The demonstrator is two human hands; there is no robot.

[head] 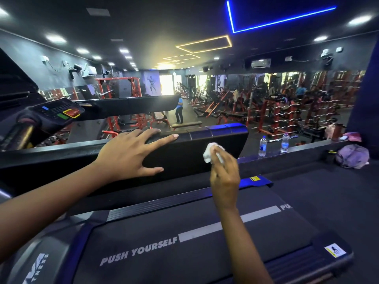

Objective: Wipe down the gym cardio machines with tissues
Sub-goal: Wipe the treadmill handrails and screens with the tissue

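I brace my left hand [131, 154], fingers [164, 138] spread wide, on the treadmill's black panel [184, 160]. My right hand [225, 177] pinches the tissue [208, 153] against its face; I'd press flat and sweep overlapping strokes toward the edge.

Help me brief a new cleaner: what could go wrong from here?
1. The tissue in the right hand is a small wad; it may shred or leave lint on the black panel.
2. The left hand lies spread on that panel and could leave fresh prints on it.
3. Two bottles stand on the ledge just past the panel; a wide sweep might tip them.
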